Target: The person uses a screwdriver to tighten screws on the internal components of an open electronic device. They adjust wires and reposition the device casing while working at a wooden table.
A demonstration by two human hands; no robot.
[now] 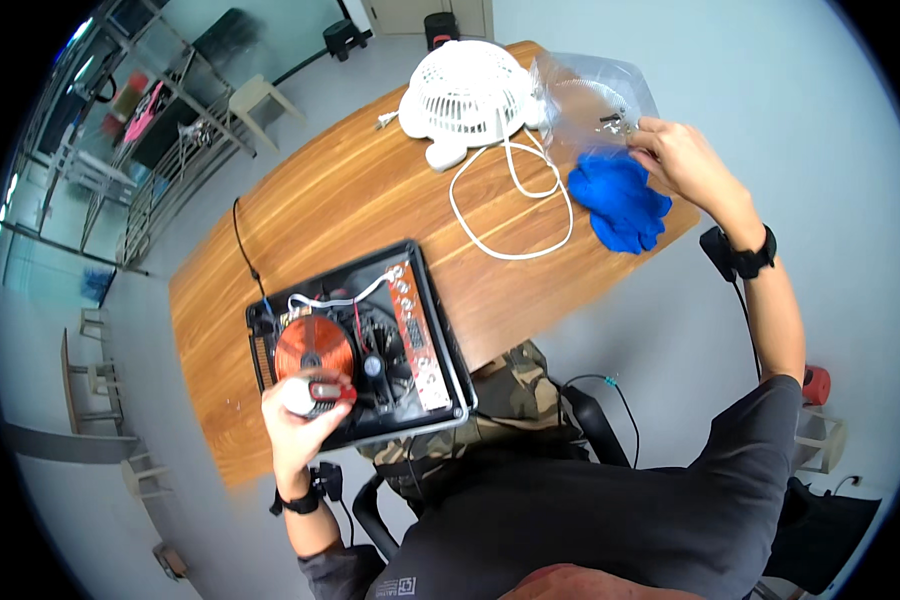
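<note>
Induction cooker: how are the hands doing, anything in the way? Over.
Left hand gripping red-and-white object, kind unclear. Right hand by small dark parts. Induction cooker open, copper coil exposed. Blue cloth beside right hand.

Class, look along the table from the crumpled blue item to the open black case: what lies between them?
Between the crumpled blue item and the open black case, the head view shows a loop of white cord, otherwise bare wooden tabletop.

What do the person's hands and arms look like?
The left hand and right hand are both bare, with no gloves. Each arm wears a black wristband, with a small black box beside it and a thin dark cable. The short sleeves are dark grey.
</note>
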